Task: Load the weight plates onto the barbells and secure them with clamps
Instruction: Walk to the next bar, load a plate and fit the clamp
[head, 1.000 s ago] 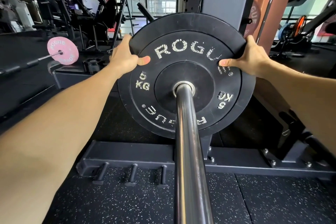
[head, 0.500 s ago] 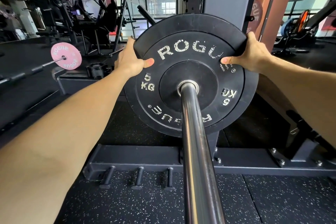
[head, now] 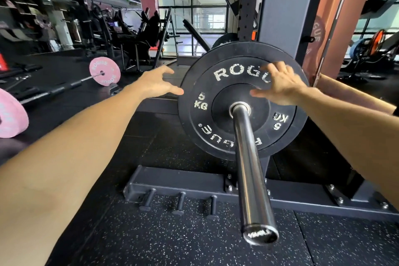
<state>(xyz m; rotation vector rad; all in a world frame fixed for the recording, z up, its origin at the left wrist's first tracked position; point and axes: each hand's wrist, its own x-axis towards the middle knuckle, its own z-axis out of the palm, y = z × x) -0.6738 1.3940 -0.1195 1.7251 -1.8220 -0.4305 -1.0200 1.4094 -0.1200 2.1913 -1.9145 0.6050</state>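
Head view: the black 5 kg bumper plate (head: 241, 101) is seated on the barbell sleeve (head: 250, 170); left hand (head: 155, 84) and right hand (head: 280, 84) are spread wide, nothing gripped; a clamp is judged next.

The right hand (head: 280, 84) is being smeared by motion blur, its fingers spread, and contact with the black plate (head: 218, 127) cannot be told. The last letters of the plate's upper lettering are being covered by that hand. The left hand (head: 156, 84) is also being blurred. The near pink plate (head: 10, 114) is being cut off by the left edge. The sleeve's end (head: 260, 234) is being blurred. Machines at far left are being lost in blur.
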